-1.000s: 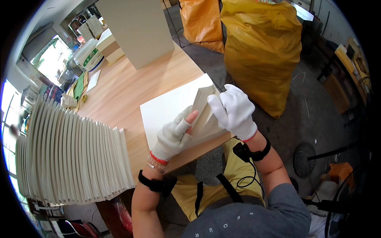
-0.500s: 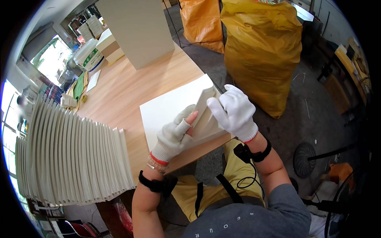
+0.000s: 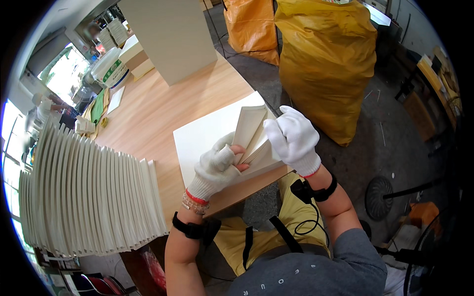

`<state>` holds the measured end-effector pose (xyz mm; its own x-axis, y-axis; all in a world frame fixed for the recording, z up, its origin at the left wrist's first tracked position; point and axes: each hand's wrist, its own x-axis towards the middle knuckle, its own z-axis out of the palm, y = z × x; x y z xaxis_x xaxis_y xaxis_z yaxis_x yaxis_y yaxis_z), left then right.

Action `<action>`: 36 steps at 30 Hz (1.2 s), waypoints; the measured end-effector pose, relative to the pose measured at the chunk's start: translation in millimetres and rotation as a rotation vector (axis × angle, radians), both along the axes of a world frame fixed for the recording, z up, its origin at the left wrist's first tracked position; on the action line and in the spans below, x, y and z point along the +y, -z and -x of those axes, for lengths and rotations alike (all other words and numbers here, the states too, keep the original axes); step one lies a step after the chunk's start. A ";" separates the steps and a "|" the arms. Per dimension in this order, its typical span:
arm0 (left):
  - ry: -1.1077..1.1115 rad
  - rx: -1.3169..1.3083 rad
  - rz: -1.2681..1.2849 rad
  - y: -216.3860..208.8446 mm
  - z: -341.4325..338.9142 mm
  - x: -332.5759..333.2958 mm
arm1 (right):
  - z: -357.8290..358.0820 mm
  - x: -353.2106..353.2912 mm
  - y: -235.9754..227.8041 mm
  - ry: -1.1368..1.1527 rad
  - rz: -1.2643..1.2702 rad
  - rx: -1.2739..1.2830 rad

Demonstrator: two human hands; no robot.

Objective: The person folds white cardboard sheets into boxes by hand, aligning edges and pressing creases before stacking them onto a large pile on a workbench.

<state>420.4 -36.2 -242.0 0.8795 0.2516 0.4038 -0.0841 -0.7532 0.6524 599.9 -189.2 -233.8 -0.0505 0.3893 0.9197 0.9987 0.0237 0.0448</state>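
Observation:
A white cardboard piece (image 3: 200, 135) lies on the near right part of the wooden table. At its right side, folded flaps (image 3: 248, 123) stand up at a slant, with a narrow trough between them. My left hand (image 3: 217, 163), in a white knit glove with some bare fingertips, grips the lower end of these flaps between thumb and fingers. My right hand (image 3: 294, 135), fully gloved, is closed, its bent fingers pressed at the right edge of the flaps. Its fingertips are partly hidden.
A long row of nested white cardboard pieces (image 3: 94, 192) stands to the left. At the table's far end rise a tall grey-white board (image 3: 170, 39), a white bucket (image 3: 109, 69) and boxes (image 3: 136, 56). Large yellow sacks (image 3: 326, 69) stand beyond the right edge. The wooden tabletop (image 3: 148, 111) runs between.
The folded flaps have opened wider and now show a broad inner face. My left fingers have moved into the gap between them. My right hand has shifted slightly, its fingers more curled.

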 end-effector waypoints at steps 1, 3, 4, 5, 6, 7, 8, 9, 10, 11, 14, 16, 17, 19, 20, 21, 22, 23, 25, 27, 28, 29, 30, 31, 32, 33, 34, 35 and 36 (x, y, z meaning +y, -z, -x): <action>0.002 0.003 0.005 -2.3 0.7 -0.8 | 0.4 0.6 -0.3 0.005 -0.006 -0.010; 0.002 -0.023 -0.059 -4.8 0.8 -1.6 | 4.4 -4.6 -8.2 0.015 0.051 -0.033; 0.003 -0.052 -0.129 -5.7 -0.4 -1.8 | 6.0 -6.7 -11.2 0.022 0.079 -0.045; 0.005 -0.082 -0.199 -6.4 -1.0 -2.1 | 6.4 -6.6 -10.9 0.009 0.080 0.007; 0.010 -0.057 -0.173 -7.0 -0.4 -2.7 | 6.8 -6.2 -10.7 -0.004 0.082 0.058; 0.018 -0.032 -0.148 -7.6 0.4 -3.4 | 7.3 -5.9 -10.1 -0.016 0.082 0.111; 0.025 -0.006 -0.123 -7.7 0.8 -3.7 | 7.4 -5.3 -8.0 -0.025 0.050 0.112; -0.006 0.019 -0.192 -7.9 -1.9 -3.6 | 7.1 -4.4 -4.6 -0.034 0.019 0.113; -0.037 0.045 -0.260 -8.6 -6.4 -3.2 | 7.5 -4.2 -4.0 -0.038 0.003 0.117; -0.068 0.070 -0.328 -8.7 -9.0 -3.1 | 8.0 -3.9 -3.2 -0.043 -0.013 0.122; -0.046 0.017 -0.302 -4.7 -8.0 2.5 | 8.4 -3.2 -4.1 -0.042 -0.028 0.132; -0.030 0.066 -0.241 -11.7 -5.5 1.1 | 7.0 -1.5 -2.7 -0.045 -0.048 0.121; -0.021 0.091 -0.210 -14.8 -5.2 0.1 | 6.6 -2.3 -2.1 -0.046 -0.030 0.137; -0.025 0.068 -0.245 -12.2 -7.4 1.3 | 6.1 -3.6 -1.2 -0.053 0.008 0.169; -0.030 0.056 -0.262 -11.1 -7.9 1.8 | 6.2 -3.6 -1.4 -0.042 -0.005 0.140; -0.032 0.072 -0.245 -11.8 -7.5 1.9 | 6.4 -3.4 -2.0 -0.031 -0.017 0.111; -0.033 0.085 -0.226 -13.0 -7.5 1.6 | 6.3 -3.7 -2.7 -0.019 -0.029 0.080; -0.034 0.098 -0.208 -13.5 -7.4 1.6 | 5.7 -4.1 -3.0 -0.033 -0.024 0.088; -0.027 0.106 -0.213 -12.2 -7.1 2.8 | 4.3 -4.9 -3.6 -0.061 -0.016 0.102; -0.005 0.059 -0.251 -9.9 -6.9 3.8 | 5.5 -6.1 -6.1 -0.075 0.023 0.152; 0.014 0.008 -0.285 -8.2 -7.2 4.5 | 6.3 -7.0 -8.0 -0.081 0.043 0.177; 0.033 -0.042 -0.320 -6.4 -7.5 5.1 | 7.8 -7.7 -10.5 -0.093 0.051 0.223; 0.005 -0.048 -0.321 -3.7 -7.9 4.2 | 9.8 -8.1 -13.4 -0.105 0.060 0.270; -0.024 -0.050 -0.324 -0.7 -7.7 1.9 | 10.9 -6.6 -12.8 -0.109 0.047 0.286; -0.053 -0.053 -0.327 0.3 -7.4 0.3 | 11.8 -5.0 -12.5 -0.112 0.035 0.301; -0.027 -0.015 -0.339 -1.0 -6.3 0.1 | 10.9 -1.1 -8.2 -0.105 0.003 0.283; 0.001 0.023 -0.352 -4.3 -5.9 0.0 | 9.6 1.4 -4.3 -0.097 -0.029 0.265; 0.029 0.060 -0.365 -6.3 -5.7 0.6 | 8.7 2.1 -1.6 -0.085 -0.029 0.280; 0.043 0.074 -0.333 -6.3 -6.5 2.8 | 7.7 2.5 0.7 -0.073 -0.028 0.296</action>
<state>426.9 -33.5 -235.7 0.9164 0.0788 0.3923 -0.0818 -0.9229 0.3764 592.2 -186.7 -234.6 0.1942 0.3692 0.9088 0.9642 0.0986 -0.2461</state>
